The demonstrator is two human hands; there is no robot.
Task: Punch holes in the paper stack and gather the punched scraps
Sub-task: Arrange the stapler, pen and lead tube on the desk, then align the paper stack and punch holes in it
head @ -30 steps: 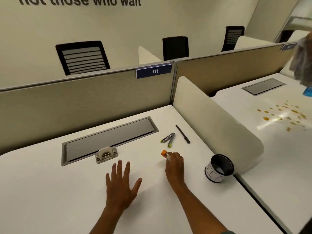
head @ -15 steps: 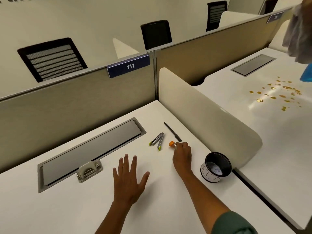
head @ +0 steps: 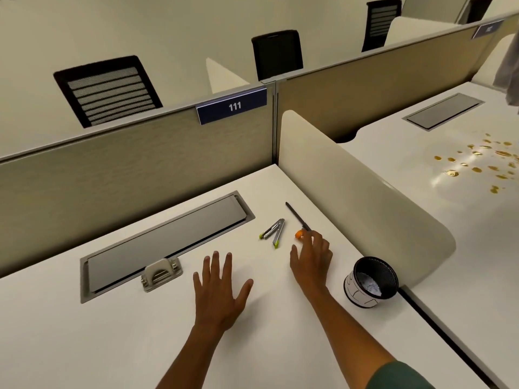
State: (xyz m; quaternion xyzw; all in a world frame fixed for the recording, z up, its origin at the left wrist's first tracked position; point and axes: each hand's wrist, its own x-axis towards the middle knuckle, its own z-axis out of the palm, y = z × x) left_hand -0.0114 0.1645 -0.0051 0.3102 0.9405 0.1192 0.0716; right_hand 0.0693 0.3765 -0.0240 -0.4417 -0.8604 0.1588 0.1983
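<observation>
Two hands work: left hand (head: 217, 287) lies flat, fingers spread; right hand (head: 310, 256) pinches an orange-capped item (head: 299, 234), which could roll away beyond the fingertips.

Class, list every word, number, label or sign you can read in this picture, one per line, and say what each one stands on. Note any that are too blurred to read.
"111": white digits on the blue plate fixed to the top of the partition behind the desk.
Second blue plate on the far partition, upper right: too blurred to read.
Black line markings on the white cup: no readable text.
Hole punch: no label visible.
</observation>
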